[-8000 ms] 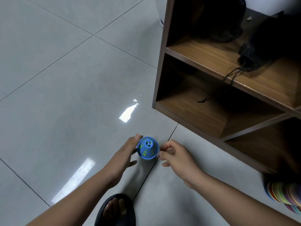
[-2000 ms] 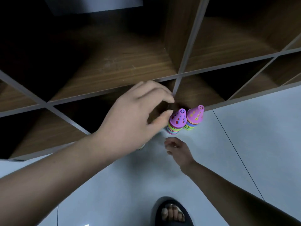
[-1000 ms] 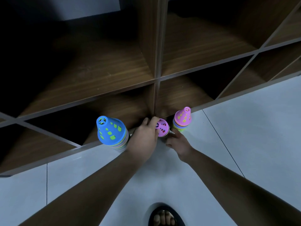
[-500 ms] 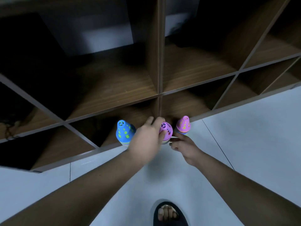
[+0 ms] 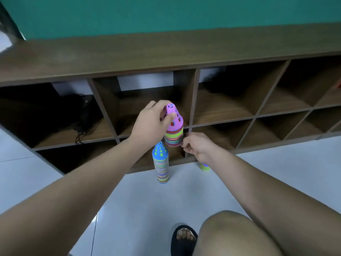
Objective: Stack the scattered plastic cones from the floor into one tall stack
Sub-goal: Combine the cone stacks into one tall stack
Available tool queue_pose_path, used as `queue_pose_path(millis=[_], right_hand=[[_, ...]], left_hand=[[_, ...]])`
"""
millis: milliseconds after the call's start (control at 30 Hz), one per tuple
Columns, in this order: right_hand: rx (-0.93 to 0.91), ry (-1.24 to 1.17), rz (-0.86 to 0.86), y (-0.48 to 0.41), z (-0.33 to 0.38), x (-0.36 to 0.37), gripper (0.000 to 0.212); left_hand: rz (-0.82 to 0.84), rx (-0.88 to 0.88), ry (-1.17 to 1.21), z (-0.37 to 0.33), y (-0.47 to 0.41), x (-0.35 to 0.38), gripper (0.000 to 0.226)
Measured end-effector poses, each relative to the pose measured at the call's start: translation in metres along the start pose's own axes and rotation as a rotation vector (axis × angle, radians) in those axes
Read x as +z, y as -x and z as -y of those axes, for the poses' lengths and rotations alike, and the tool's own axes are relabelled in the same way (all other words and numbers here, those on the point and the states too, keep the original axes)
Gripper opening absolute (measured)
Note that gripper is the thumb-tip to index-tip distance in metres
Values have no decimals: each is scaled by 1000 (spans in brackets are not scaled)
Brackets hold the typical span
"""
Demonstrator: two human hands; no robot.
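Note:
A short stack of striped cones topped by a pink cone (image 5: pixel 174 127) is held in the air in front of the shelf. My left hand (image 5: pixel 150 124) grips its upper part and my right hand (image 5: pixel 196 145) pinches its lower rim. Just below and slightly left, a tall striped stack topped by a blue cone (image 5: pixel 161 164) stands upright on the floor. A third small striped stack (image 5: pixel 204 166) stands on the floor to the right, with its top hidden behind my right wrist.
A low wooden cubby shelf (image 5: pixel 193 100) runs across the view behind the stacks, with a dark bag (image 5: pixel 81 111) in a left compartment. A teal wall rises above it. My sandalled foot (image 5: pixel 182 239) and knee (image 5: pixel 232 235) are on the grey tiled floor.
The pink-topped stack has been lifted off the floor by both hands and now hangs above the blue-topped stack. The camera has pulled back and up from the shelf.

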State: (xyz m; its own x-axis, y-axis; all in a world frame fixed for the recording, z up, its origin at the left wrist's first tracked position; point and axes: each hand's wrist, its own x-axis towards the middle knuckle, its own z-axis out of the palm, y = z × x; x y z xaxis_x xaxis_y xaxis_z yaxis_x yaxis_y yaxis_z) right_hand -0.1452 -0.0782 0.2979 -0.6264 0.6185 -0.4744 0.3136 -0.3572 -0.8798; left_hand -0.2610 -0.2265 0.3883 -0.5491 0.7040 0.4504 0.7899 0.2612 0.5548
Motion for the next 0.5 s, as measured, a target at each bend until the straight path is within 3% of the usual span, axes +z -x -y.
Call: queue_pose_path(millis=[167,500], right_hand=[[55,68,21,15,16,35,26],[23,106,2,7,-22,39,35]], left_hand=[[-103,-92,41,13,7,-23,34],[36,-61,-90,40,18,-22,41]])
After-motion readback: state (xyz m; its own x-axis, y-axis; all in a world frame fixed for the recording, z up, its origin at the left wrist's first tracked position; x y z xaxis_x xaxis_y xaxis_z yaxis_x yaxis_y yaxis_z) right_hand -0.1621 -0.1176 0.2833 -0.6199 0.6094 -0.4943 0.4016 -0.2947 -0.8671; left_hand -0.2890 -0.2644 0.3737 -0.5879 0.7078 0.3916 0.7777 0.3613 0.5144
